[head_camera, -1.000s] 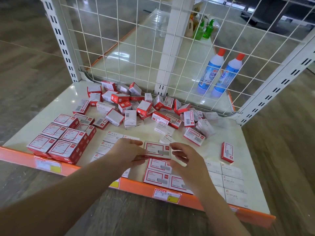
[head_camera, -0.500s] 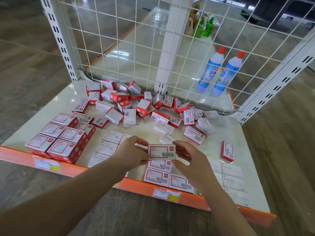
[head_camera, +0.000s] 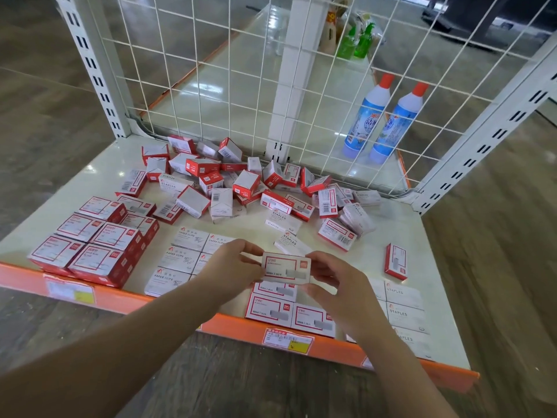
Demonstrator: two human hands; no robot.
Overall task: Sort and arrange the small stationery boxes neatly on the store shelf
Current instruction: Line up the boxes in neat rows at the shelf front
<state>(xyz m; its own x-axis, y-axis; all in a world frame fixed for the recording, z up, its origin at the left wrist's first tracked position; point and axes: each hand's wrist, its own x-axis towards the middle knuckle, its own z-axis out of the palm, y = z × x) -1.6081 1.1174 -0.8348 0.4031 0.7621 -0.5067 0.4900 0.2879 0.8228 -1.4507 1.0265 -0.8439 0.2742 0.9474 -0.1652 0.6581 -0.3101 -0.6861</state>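
Note:
Both hands hold one small red-and-white staple box (head_camera: 284, 267) flat, just above the front middle of the shelf (head_camera: 96, 176). My left hand (head_camera: 233, 265) pinches its left end and my right hand (head_camera: 334, 282) pinches its right end. Directly under it lie matching red-framed boxes (head_camera: 289, 315) in a neat group at the front edge. White paper-clip boxes (head_camera: 180, 260) lie in rows to the left, and larger red boxes (head_camera: 90, 245) are stacked at the far left. A jumbled pile of boxes (head_camera: 241, 185) lies along the back.
White staple boxes (head_camera: 404, 312) are lined up at the front right, and a single red box (head_camera: 396, 262) stands on edge near them. A wire grid back panel (head_camera: 271, 86) closes the shelf; two blue cleaner bottles (head_camera: 382, 119) stand behind it. The orange front rail (head_camera: 235, 327) carries price labels.
The held box has come up slightly off the stack, and both hands now pinch its two ends.

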